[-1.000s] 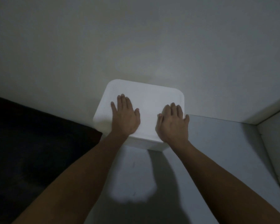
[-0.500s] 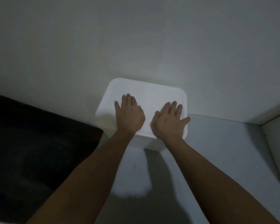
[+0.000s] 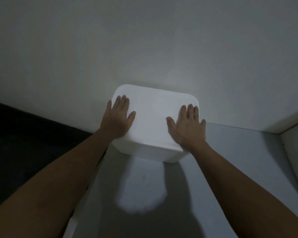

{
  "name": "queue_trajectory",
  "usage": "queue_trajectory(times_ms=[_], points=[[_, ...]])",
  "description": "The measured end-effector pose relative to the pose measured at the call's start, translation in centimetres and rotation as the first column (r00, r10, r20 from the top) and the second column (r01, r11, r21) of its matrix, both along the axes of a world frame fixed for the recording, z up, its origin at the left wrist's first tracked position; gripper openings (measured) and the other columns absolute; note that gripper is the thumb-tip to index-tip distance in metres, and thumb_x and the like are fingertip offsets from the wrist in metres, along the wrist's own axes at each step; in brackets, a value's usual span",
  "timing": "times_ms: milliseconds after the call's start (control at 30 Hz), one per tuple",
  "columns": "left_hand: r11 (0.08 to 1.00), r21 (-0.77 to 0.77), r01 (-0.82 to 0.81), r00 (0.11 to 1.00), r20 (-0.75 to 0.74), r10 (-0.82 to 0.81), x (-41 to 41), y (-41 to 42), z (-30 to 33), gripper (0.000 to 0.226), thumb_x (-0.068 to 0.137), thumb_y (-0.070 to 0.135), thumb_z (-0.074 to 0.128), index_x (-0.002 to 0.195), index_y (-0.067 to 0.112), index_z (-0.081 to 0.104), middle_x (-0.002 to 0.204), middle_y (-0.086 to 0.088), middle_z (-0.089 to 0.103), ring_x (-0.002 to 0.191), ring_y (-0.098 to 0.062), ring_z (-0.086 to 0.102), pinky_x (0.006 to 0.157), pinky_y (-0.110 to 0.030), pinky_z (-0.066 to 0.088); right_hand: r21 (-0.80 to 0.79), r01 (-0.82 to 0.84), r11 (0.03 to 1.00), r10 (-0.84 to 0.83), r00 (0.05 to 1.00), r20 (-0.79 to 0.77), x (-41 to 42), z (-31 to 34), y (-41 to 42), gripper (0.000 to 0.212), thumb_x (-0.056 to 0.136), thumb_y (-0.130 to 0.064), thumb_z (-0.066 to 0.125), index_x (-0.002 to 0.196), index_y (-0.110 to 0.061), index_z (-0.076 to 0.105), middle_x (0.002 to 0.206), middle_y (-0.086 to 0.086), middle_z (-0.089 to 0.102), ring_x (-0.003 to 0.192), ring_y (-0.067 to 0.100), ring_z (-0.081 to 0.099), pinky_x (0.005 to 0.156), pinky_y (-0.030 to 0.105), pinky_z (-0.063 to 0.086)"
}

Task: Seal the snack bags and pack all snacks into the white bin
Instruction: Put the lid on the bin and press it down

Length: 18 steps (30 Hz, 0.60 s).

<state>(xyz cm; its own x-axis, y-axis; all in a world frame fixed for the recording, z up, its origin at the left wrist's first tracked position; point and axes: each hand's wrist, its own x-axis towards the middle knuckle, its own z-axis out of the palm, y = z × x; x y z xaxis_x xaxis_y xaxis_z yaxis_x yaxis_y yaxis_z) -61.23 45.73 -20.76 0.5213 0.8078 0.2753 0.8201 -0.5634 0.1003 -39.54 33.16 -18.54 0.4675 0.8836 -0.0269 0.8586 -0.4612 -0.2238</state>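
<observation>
The white bin (image 3: 153, 152) stands against the wall on a grey surface, with a flat white lid (image 3: 151, 114) covering its top. My left hand (image 3: 118, 118) lies flat on the lid's left side, fingers straight. My right hand (image 3: 187, 126) lies flat on the lid's right side near the front corner, fingers spread. No snack bags are visible; the bin's inside is hidden by the lid.
A pale wall (image 3: 144, 48) rises directly behind the bin. A dark, almost black area (image 3: 24, 143) lies to the left. The grey surface (image 3: 239, 152) runs right to a white raised edge (image 3: 296, 160). The light is dim.
Both hands have slid apart on the lid, from near its middle toward its left and right sides. The bin has stayed in place.
</observation>
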Motion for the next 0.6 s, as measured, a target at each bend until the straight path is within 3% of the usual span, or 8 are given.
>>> queue_trajectory(times_ms=[133,200,300,400,467,500,567,600], points=[[1.000,0.010,0.014,0.999,0.048,-0.015,0.3,0.8,0.2,0.061,0.087,0.037,0.041,0.129,-0.005,0.053,0.137,-0.023,0.053,0.128,-0.036,0.050,0.106,-0.057,0.036,-0.008,0.012,1.000,-0.012,1.000,0.017,1.0,0.2,2.0,0.084,0.092,-0.065,0.020,0.154,-0.009,0.012,0.164,0.014,0.006,0.151,0.032,-0.001,0.114,0.062,0.019],[0.999,0.048,0.021,0.991,0.128,-0.027,0.7,1.8,0.5,0.051,0.077,0.027,0.047,0.114,-0.006,0.061,0.117,-0.023,0.063,0.108,-0.038,0.060,0.094,-0.052,0.047,0.004,0.033,0.999,-0.033,0.999,0.042,1.2,0.3,3.1,0.080,0.093,-0.061,0.023,0.151,-0.006,0.021,0.161,0.017,0.014,0.150,0.036,0.005,0.111,0.061,0.025],[0.996,0.082,-0.028,0.979,0.202,0.010,1.6,3.1,1.6,0.026,0.066,0.018,0.051,0.082,0.000,0.062,0.079,-0.015,0.060,0.070,-0.034,0.057,0.064,-0.038,0.047,0.135,0.101,0.986,-0.113,0.990,0.083,0.7,0.3,4.4,0.054,0.088,-0.045,0.034,0.122,-0.006,0.047,0.134,0.017,0.046,0.134,0.036,0.033,0.096,0.055,0.040],[0.991,0.122,-0.050,0.971,0.237,0.020,2.7,4.1,2.4,0.015,0.070,0.020,0.056,0.068,0.006,0.055,0.069,-0.012,0.055,0.066,-0.033,0.055,0.056,-0.035,0.040,0.221,0.198,0.955,-0.213,0.976,0.050,0.4,0.5,5.6,0.036,0.080,-0.033,0.044,0.105,-0.008,0.051,0.114,0.014,0.052,0.116,0.034,0.044,0.088,0.050,0.040],[0.990,0.131,-0.048,0.975,0.223,0.017,3.2,4.7,2.2,0.017,0.073,0.022,0.056,0.072,0.006,0.056,0.074,-0.013,0.056,0.073,-0.035,0.057,0.063,-0.037,0.042,0.218,0.219,0.951,-0.232,0.972,0.035,0.5,0.3,6.2,0.038,0.081,-0.032,0.044,0.109,-0.007,0.050,0.119,0.016,0.050,0.120,0.036,0.042,0.090,0.051,0.039],[0.991,0.119,-0.055,0.983,0.180,0.033,3.4,4.9,1.9,0.022,0.076,0.025,0.054,0.081,0.005,0.059,0.085,-0.015,0.059,0.083,-0.037,0.059,0.073,-0.040,0.044,0.194,0.215,0.957,-0.227,0.973,0.041,0.6,0.1,6.3,0.043,0.083,-0.035,0.041,0.116,-0.008,0.048,0.127,0.016,0.048,0.128,0.036,0.038,0.093,0.053,0.039],[0.992,0.082,-0.097,0.995,0.031,0.094,3.5,5.2,1.2,0.044,0.084,0.034,0.048,0.115,0.006,0.060,0.124,-0.018,0.058,0.119,-0.041,0.052,0.104,-0.054,0.032,0.110,0.185,0.976,-0.193,0.980,0.058,0.6,-0.1,6.2,0.059,0.090,-0.045,0.033,0.137,-0.010,0.037,0.149,0.015,0.033,0.142,0.038,0.022,0.098,0.058,0.035],[0.992,0.079,-0.102,0.994,-0.035,0.105,3.4,5.3,0.8,0.052,0.087,0.038,0.043,0.129,0.009,0.055,0.139,-0.016,0.051,0.131,-0.039,0.044,0.107,-0.062,0.025,0.070,0.166,0.984,-0.170,0.984,0.056,0.7,-0.1,6.1,0.066,0.092,-0.050,0.029,0.146,-0.013,0.029,0.157,0.013,0.023,0.146,0.038,0.014,0.101,0.060,0.032]])
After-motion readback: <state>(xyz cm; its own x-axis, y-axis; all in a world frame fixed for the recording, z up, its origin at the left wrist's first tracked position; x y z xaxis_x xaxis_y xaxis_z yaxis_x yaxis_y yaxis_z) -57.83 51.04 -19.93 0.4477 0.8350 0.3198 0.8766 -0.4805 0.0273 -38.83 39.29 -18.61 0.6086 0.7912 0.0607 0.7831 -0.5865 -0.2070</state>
